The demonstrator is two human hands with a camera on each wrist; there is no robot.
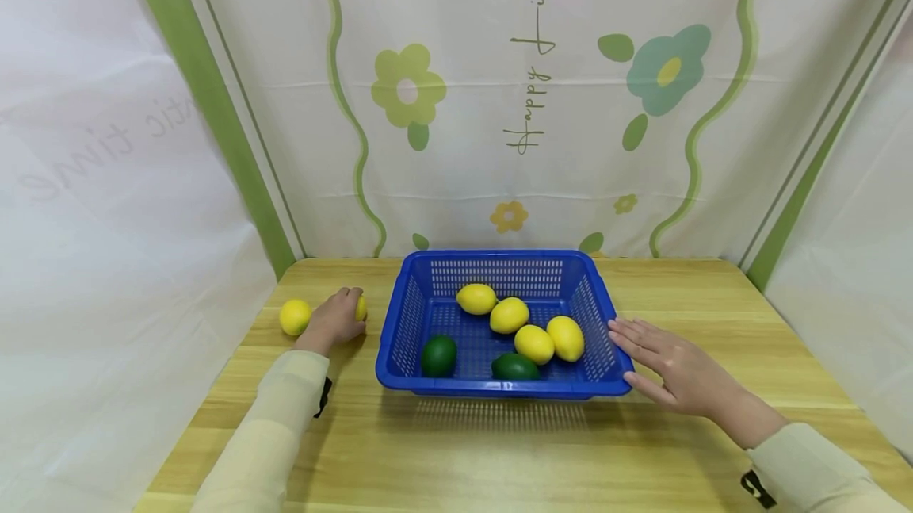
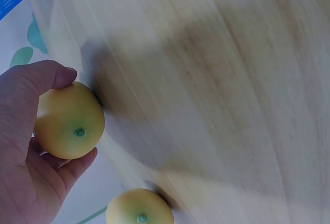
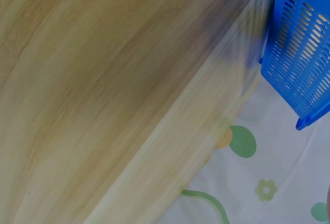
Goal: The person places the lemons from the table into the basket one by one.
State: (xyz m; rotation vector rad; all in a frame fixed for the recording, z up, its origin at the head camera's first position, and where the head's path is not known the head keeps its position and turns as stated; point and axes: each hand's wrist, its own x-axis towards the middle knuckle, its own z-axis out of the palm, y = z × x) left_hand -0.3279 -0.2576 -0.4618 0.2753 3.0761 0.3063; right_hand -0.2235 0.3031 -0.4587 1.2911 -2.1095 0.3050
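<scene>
My left hand (image 1: pixel 338 319) grips a yellow lemon (image 2: pixel 72 121), with the thumb on one side and fingers on the other. In the head view that lemon is mostly hidden behind the hand. A second lemon (image 1: pixel 295 317) rests on the table just left of the hand. In the middle stands a blue plastic basket (image 1: pixel 499 388) with slotted walls. Inside it lie several lemons (image 1: pixel 509 315) and two dark green oval fruits, one at the left (image 1: pixel 438 356) and another near the front wall (image 1: pixel 515 367). My right hand (image 1: pixel 674 366) rests its extended fingers on the basket's right rim.
The wooden table (image 1: pixel 456 465) extends around the basket, its back edge against a white flowered curtain (image 1: pixel 464 172). Further white curtains hang at the left (image 1: pixel 128 275) and the right (image 1: pixel 849 220).
</scene>
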